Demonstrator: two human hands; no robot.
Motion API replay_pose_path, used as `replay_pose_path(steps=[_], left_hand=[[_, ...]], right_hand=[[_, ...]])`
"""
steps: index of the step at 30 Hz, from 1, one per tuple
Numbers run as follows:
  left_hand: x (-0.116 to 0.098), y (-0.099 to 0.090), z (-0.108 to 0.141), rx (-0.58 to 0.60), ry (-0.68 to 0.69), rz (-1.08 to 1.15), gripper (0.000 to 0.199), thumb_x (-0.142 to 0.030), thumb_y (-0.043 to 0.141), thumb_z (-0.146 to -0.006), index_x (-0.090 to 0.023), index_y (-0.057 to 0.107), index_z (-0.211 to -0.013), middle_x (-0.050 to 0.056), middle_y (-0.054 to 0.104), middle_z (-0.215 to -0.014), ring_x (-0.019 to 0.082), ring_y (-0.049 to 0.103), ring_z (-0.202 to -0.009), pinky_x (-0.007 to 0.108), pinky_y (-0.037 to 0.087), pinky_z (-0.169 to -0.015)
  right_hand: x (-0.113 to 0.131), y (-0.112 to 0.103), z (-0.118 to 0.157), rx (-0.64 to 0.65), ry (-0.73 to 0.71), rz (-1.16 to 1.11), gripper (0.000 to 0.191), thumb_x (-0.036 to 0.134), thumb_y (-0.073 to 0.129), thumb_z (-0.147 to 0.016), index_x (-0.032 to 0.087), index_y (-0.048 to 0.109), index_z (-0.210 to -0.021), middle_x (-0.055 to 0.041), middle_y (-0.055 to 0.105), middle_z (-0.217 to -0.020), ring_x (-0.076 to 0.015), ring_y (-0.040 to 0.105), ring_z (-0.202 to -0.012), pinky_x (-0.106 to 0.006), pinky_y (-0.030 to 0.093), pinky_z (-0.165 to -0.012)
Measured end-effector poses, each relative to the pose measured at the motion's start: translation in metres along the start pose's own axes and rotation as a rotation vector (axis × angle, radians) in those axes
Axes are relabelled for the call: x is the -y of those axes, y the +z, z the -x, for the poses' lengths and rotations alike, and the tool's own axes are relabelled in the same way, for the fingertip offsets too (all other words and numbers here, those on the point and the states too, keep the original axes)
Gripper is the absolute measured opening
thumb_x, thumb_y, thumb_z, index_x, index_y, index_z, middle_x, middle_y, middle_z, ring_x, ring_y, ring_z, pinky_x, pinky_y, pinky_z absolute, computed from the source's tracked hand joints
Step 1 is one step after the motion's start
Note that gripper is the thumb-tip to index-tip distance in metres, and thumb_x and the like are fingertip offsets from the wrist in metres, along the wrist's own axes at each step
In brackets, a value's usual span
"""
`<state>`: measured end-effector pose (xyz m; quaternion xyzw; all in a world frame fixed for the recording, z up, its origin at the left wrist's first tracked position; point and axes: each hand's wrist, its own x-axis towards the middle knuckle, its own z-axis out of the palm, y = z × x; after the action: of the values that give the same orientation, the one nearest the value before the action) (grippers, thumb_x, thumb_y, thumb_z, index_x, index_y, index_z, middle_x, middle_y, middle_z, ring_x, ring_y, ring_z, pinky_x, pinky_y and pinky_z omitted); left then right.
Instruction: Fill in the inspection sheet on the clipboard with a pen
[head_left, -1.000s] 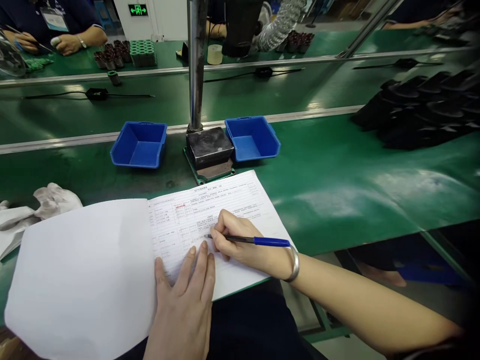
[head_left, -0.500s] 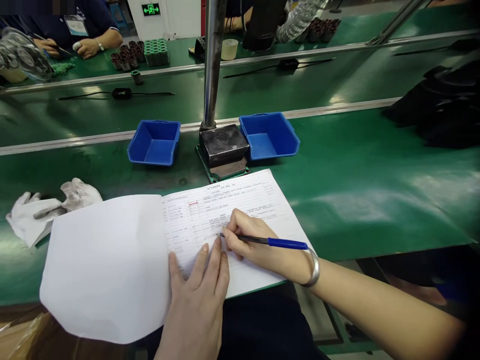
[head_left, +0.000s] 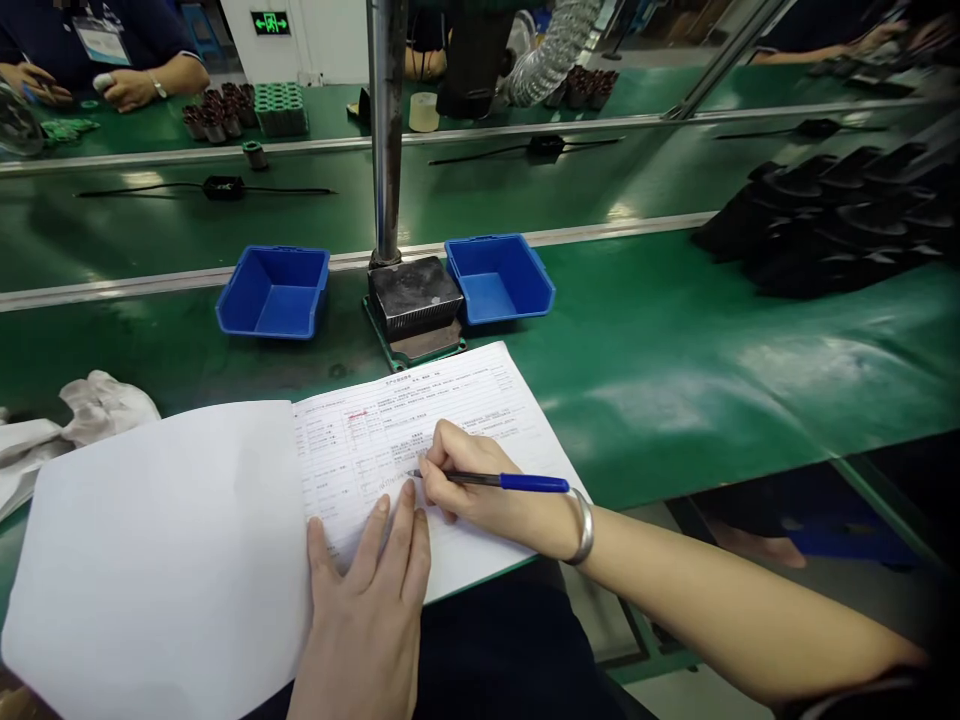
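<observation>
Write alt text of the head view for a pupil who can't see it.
A right hand holds a pen to a printed page of an open book, the left hand resting on it. Beyond, two blue bins stand either side of a black block on a green bench.

We look across a bench (head_left: 637, 400) with a green top, its far edge lined by a pale metal rail (head_left: 600, 228). Beyond that we see a green strip (head_left: 525, 190), a second rail (head_left: 315, 145) and a farther green bench (head_left: 330, 110). A metal post (head_left: 388, 150) stands upright near the middle, and a slanted metal bar (head_left: 724, 60) rises on the right. Behind, we find a white wall (head_left: 337, 40) bearing a lit green exit sign (head_left: 270, 23), with a blue stool (head_left: 199, 28) to its left. White glare (head_left: 795, 360) streaks our near bench.
</observation>
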<state>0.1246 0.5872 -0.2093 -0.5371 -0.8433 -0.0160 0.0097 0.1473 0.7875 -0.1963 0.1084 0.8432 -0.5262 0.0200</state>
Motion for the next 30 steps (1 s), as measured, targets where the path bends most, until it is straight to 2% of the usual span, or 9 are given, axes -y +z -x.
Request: replay_pose_path(steps=[8, 13, 19, 24, 30], left_hand=[[0.0, 0.0, 0.0, 0.001, -0.003, 0.025, 0.055, -0.031, 0.049, -0.09, -0.02, 0.046, -0.143, -0.001, 0.031, -0.159, 0.021, 0.026, -0.142, 0.061, -0.011, -0.119], [-0.002, -0.001, -0.001, 0.026, -0.015, 0.01, 0.055, -0.03, 0.048, -0.09, -0.02, 0.044, -0.144, -0.001, 0.029, -0.16, 0.022, 0.025, -0.144, 0.065, -0.008, -0.119], [-0.003, -0.003, -0.001, 0.052, -0.02, -0.017, 0.055, -0.028, 0.046, -0.091, -0.021, 0.042, -0.146, -0.001, 0.023, -0.162, 0.023, 0.024, -0.144, 0.067, -0.001, -0.118], [-0.002, -0.002, -0.001, 0.017, -0.002, -0.009, 0.053, -0.03, 0.045, -0.091, -0.02, 0.047, -0.143, 0.0, 0.029, -0.16, 0.023, 0.026, -0.143, 0.065, -0.007, -0.119], [-0.001, 0.001, -0.001, -0.023, 0.0, 0.018, 0.051, -0.029, 0.047, -0.09, -0.02, 0.052, -0.14, 0.001, 0.039, -0.155, 0.024, 0.033, -0.138, 0.064, -0.008, -0.119]], right_hand=[[0.001, 0.001, 0.0, -0.02, 0.022, -0.03, 0.018, 0.021, 0.047, -0.091, 0.024, 0.036, -0.077, 0.0068, 0.055, -0.052, -0.01, 0.053, -0.047, -0.023, 0.043, -0.052], [-0.001, 0.001, 0.001, -0.009, -0.019, -0.018, 0.018, 0.019, 0.048, -0.09, 0.023, 0.038, -0.077, 0.0064, 0.057, -0.054, -0.0092, 0.054, -0.047, -0.022, 0.043, -0.052], [-0.01, 0.002, 0.002, -0.091, -0.034, -0.025, 0.018, 0.02, 0.048, -0.091, 0.024, 0.036, -0.078, 0.0072, 0.057, -0.054, -0.0093, 0.054, -0.046, -0.022, 0.041, -0.051], [-0.003, -0.002, 0.001, -0.052, -0.014, 0.033, 0.017, 0.021, 0.049, -0.09, 0.023, 0.039, -0.077, 0.0056, 0.057, -0.056, -0.0102, 0.053, -0.051, -0.024, 0.042, -0.055], [0.0, -0.002, 0.001, -0.011, -0.024, -0.043, 0.018, 0.02, 0.049, -0.091, 0.023, 0.037, -0.078, 0.0075, 0.054, -0.057, -0.0085, 0.051, -0.049, -0.023, 0.042, -0.056]])
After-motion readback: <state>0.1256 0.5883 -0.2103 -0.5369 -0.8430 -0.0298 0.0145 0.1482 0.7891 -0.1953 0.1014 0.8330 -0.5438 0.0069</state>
